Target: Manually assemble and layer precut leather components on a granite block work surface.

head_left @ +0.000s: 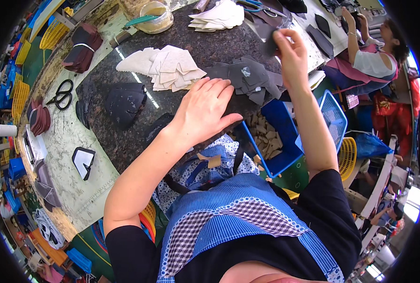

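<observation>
Raised over the far right of the dark stone slab [139,47], my right hand [291,54] is closed in a pinch on a dark grey cut piece [268,46], slightly blurred. My left hand [205,111] lies palm down at the slab's near edge, fingers stretched and holding nothing visible. Its fingertips reach between fanned off-white fabric pieces [169,66] and a loose pile of dark grey pieces [254,78]. Beyond these sits another stack of off-white pieces [218,16]. Left of my left forearm rests a stack of black pieces [125,101].
A glue-like jar [157,21] with a teal-handled tool stands far back. Black scissors [62,96] and maroon bundles [82,47] lie left. A blue crate [285,158] of beige scraps stands below the slab's right edge. A co-worker [373,63] sits at the right.
</observation>
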Demonstrator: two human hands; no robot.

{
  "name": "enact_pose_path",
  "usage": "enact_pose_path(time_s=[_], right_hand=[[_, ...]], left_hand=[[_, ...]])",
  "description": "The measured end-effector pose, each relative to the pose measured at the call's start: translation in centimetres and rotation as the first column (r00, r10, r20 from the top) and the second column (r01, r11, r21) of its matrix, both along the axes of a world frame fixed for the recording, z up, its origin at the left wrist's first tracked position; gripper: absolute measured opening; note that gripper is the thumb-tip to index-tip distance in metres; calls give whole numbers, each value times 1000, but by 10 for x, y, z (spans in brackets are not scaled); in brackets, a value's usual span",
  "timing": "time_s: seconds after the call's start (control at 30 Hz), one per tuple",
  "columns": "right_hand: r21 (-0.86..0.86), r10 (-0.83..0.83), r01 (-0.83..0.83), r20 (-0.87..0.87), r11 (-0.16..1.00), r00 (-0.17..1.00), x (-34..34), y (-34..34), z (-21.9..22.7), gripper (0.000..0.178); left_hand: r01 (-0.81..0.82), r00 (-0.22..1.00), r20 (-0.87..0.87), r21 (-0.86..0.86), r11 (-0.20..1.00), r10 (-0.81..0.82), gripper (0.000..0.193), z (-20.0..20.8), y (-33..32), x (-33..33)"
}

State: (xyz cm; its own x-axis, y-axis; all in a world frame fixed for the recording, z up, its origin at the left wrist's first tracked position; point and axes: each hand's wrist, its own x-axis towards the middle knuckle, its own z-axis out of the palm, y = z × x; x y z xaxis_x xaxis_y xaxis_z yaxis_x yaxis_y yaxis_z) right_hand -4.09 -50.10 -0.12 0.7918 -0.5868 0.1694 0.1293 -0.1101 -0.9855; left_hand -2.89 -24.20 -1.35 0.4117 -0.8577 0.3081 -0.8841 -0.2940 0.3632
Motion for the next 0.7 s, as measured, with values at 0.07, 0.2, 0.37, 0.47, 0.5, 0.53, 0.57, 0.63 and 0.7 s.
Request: enact_pose_path(time_s=[0.07, 0.2, 0.37, 0.47, 0.5, 0.53, 0.57, 0.63, 0.7], right_hand=[[-46, 81, -76, 118, 996, 990, -11, 25, 29, 13], [-451, 627, -619, -154, 643, 764, -60, 95, 55, 21], [515, 901, -777, -407, 361, 149, -105, 126, 13, 19], [555, 924, -773, -368, 309, 106, -88, 144, 25, 25], [507, 906, -781, -386, 365, 173, -74, 154, 36, 26], [453, 883, -784, -401, 424, 246, -61, 163, 41, 27], [305, 831, -830, -473, 467, 294, -50, 172, 38, 28], [70, 744, -881, -569, 467, 350, -38, 180, 25, 32], [64, 713, -875, -609, 481, 347, -35, 183, 16, 32]], left_hand=[[-72, 986, -160, -140, 988, 49, 61, 11, 14, -4], [-427, 428, -902, -139, 893, 64, 46, 55, 72, -45], [-473, 133, -979, 73, 878, 153, 8, 33, 138, -116], [-631, 48, -995, 38, 775, 88, 15, 30, 150, -131], [-690, 27, -995, 51, 722, 96, 18, 39, 149, -120], [-741, 10, -995, 62, 669, 102, 21, 45, 149, -107], [-752, 83, -977, 67, 656, 194, 22, 39, 151, -95], [-750, 127, -948, 100, 654, 291, 26, 27, 156, -77], [-737, 136, -948, 97, 668, 288, 26, 12, 158, -71]])
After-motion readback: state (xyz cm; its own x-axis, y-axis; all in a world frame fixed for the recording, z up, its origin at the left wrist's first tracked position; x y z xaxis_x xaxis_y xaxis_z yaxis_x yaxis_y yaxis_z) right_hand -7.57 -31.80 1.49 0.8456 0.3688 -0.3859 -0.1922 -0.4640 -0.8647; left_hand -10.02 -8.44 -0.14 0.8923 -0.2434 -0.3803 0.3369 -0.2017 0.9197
